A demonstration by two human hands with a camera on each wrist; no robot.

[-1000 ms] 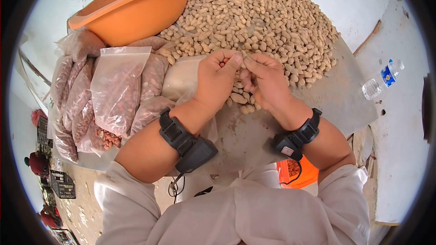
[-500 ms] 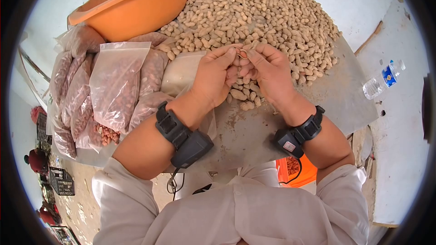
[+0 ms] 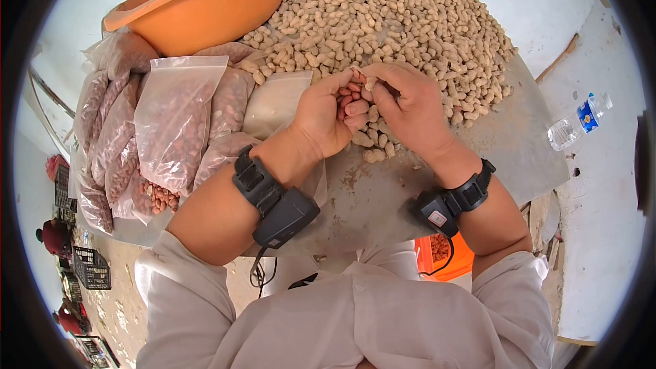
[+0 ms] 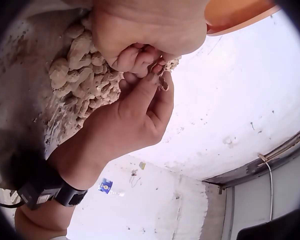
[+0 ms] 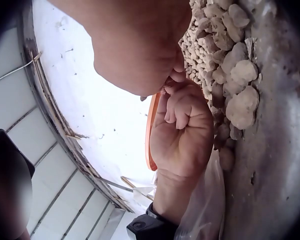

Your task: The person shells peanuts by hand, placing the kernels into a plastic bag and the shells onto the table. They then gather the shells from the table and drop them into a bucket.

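Observation:
In the head view the left hand (image 3: 326, 113) is curled round several reddish shelled peanuts (image 3: 347, 98), which lie in its palm and fingers. Against its fingertips, the right hand (image 3: 412, 106) pinches a peanut shell (image 3: 370, 83) between thumb and forefinger. The left wrist view shows a broken shell (image 4: 163, 84) at the right hand's thumb tip. Beyond and beneath both hands spreads a large heap of unshelled peanuts (image 3: 383, 14). A small group of them (image 3: 374, 138) lies just below the hands.
Filled plastic bags of red peanuts (image 3: 179, 123) lie at the left, beside an orange basin (image 3: 212, 14). A water bottle (image 3: 577, 123) is at the right. An orange container (image 3: 447, 257) stands below the edge of the grey table (image 3: 369, 198). Crates (image 3: 91, 268) and people are at far left.
The left hand has turned so that the red peanuts in it show. The hands first worked fingertip to fingertip on an opened shell; the right hand has shifted slightly right.

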